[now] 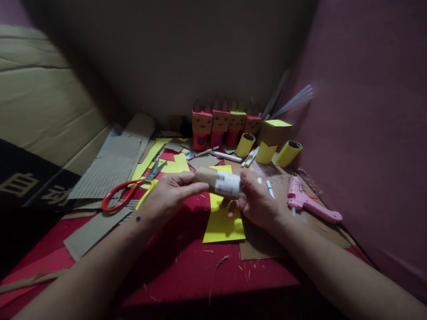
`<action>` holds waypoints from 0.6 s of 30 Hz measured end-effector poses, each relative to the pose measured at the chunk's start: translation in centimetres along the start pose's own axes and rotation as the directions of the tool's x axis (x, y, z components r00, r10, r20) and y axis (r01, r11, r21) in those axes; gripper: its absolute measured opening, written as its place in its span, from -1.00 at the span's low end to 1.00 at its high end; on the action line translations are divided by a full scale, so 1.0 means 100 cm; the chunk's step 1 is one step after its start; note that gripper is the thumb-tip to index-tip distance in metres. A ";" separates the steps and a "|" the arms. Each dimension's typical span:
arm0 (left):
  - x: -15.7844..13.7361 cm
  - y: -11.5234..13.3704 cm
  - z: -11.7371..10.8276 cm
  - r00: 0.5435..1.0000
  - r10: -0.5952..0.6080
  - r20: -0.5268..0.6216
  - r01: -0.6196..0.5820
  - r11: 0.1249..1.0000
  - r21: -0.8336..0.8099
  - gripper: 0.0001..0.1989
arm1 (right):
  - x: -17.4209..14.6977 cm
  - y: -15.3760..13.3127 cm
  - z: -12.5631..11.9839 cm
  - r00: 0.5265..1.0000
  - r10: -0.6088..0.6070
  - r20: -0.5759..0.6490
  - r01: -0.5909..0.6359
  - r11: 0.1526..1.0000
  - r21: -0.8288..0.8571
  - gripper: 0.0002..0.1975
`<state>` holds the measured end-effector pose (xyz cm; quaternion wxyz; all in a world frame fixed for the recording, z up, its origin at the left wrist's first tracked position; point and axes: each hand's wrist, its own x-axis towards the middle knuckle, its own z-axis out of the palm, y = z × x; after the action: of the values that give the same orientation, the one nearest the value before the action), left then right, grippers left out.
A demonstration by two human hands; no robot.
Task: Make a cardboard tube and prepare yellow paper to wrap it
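Observation:
A brown cardboard tube [207, 176] with a white printed label [228, 184] is held level between my two hands. My left hand [176, 189] pinches its left end, thumb and fingers closed on it. At the labelled end, my right hand [255, 198] grips it with fingers curled beneath. Below the tube lies a strip of yellow paper [224, 224] on the red cloth. Left of my left hand are scissors [128, 191] with one red and one yellow handle, their blades pointing away from me.
Behind stand several cardboard figures [202, 120] with drawn faces, yellow-wrapped tubes [245, 145] and a yellow-topped box [275, 131]. A pink glue gun [310, 202] lies on cardboard at right. Corrugated cardboard [110, 164] is piled left. Markers [227, 156] lie in the middle; glue sticks [295, 100] lean behind.

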<state>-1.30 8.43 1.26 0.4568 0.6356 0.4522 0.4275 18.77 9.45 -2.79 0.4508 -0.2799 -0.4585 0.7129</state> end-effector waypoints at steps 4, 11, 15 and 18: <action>0.011 -0.010 -0.012 0.947 -0.010 -0.320 -0.014 0.997 -0.073 -0.74 | 0.000 -0.005 -0.004 0.862 -0.375 -0.341 0.198 0.869 -0.454 -0.69; 0.024 -0.024 -0.015 0.932 -0.061 -0.356 -0.050 0.955 -0.294 -0.83 | 0.000 -0.002 -0.007 0.963 -0.259 -0.080 -0.020 0.228 -0.973 -0.77; 0.024 -0.027 -0.012 0.953 -0.113 -0.283 -0.004 0.924 -0.382 -0.84 | -0.007 -0.010 0.001 0.990 -0.140 0.015 0.025 0.064 -0.998 -0.71; 0.025 -0.031 -0.011 0.959 -0.158 -0.236 0.048 0.910 -0.413 -0.79 | -0.018 -0.021 0.007 0.989 0.043 0.144 0.143 0.029 -0.989 -0.44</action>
<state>-2.37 11.63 -1.21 0.5356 0.4403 0.4445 0.5671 19.84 7.91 -0.59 0.1213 -0.4501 -0.8634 0.1929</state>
